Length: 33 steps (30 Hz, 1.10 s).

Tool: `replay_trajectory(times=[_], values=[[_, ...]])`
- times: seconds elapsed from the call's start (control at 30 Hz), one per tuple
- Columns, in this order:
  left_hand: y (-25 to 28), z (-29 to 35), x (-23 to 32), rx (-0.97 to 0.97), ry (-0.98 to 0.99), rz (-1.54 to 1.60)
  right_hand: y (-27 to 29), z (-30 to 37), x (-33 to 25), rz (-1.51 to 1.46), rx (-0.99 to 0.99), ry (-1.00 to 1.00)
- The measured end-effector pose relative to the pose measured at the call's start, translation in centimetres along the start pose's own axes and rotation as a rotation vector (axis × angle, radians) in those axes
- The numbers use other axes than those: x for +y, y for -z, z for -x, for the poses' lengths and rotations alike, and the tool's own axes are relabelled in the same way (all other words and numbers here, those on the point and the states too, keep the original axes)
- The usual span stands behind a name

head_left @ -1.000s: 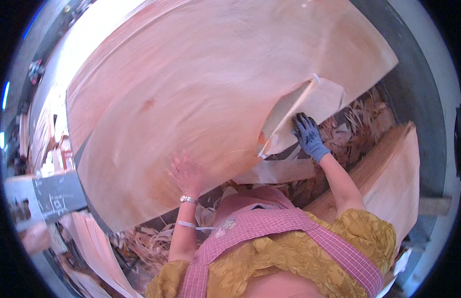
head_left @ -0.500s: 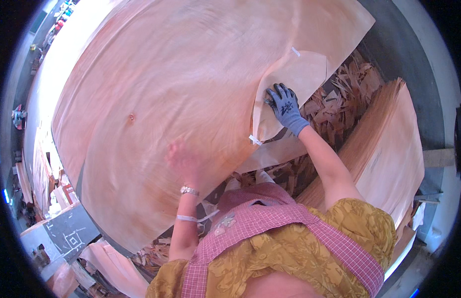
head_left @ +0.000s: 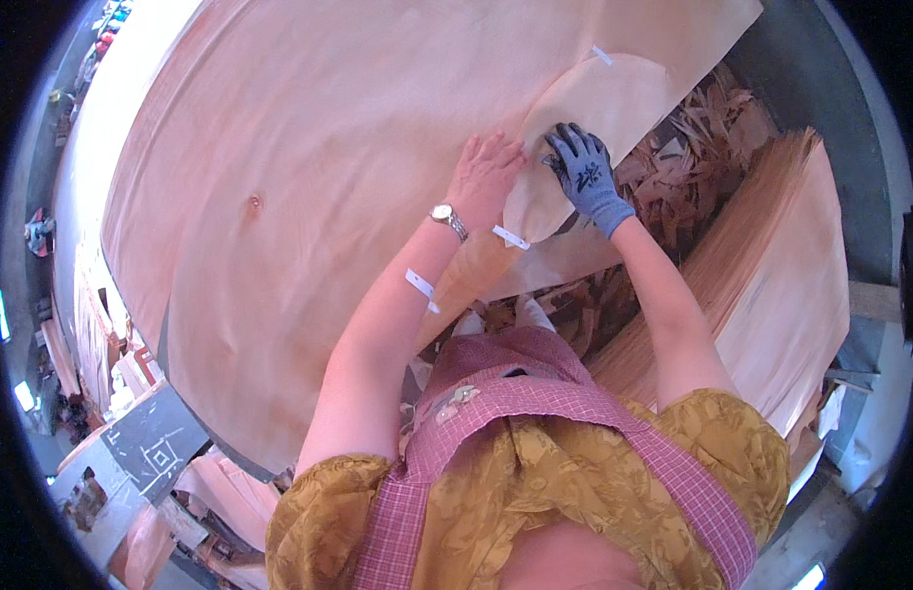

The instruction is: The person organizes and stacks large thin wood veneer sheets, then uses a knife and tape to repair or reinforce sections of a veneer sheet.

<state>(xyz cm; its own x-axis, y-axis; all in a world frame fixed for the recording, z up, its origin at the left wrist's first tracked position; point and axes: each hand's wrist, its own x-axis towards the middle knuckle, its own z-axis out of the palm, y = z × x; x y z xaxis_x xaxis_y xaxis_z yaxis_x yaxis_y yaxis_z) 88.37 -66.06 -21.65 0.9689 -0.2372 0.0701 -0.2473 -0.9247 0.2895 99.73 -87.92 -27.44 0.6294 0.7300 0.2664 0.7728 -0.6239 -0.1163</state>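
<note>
A large pale wood veneer sheet [head_left: 329, 147] spreads out before me. Against its right edge lies a smaller curved veneer piece [head_left: 624, 98], with one white tape strip [head_left: 601, 55] at its far end and another tape strip [head_left: 512, 237] at its near end. My bare left hand [head_left: 484, 175] rests on the big sheet, fingers extended toward the seam. On the small piece, my right hand [head_left: 584, 172], in a blue-grey glove with dark fingertips, lies with fingers spread. A further white tape piece [head_left: 422, 288] clings to my left forearm, below a wristwatch [head_left: 449, 219].
To the right stands a thick stack of veneer sheets [head_left: 771, 275]. Broken veneer scraps [head_left: 673, 187] fill the gap between it and the large sheet. At the lower left sits a dark board with chalk-like marks [head_left: 152, 442], beside more loose veneer [head_left: 225, 497].
My left hand has moved right and away from me, reaching the seam beside the small veneer piece. My gloved right hand stays on that piece, while the whole view has shifted slightly.
</note>
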Motion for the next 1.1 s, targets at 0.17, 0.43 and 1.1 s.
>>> replay_trajectory(times=[0.17, 0.43, 1.1], values=[[-1.2, -0.1, -1.1, 0.006, 0.068, 0.116, -1.2, 0.3, -0.8, 0.039, 0.043, -0.018], [-0.6, 2.2, -0.3, -0.057, 0.116, 0.148, -1.0, 0.4, -1.0, -0.035, 0.078, -0.051], [-2.1, -1.7, 0.2, 0.061, 0.141, 0.092, 1.2, 1.2, -0.7, -0.184, 0.153, -0.136]])
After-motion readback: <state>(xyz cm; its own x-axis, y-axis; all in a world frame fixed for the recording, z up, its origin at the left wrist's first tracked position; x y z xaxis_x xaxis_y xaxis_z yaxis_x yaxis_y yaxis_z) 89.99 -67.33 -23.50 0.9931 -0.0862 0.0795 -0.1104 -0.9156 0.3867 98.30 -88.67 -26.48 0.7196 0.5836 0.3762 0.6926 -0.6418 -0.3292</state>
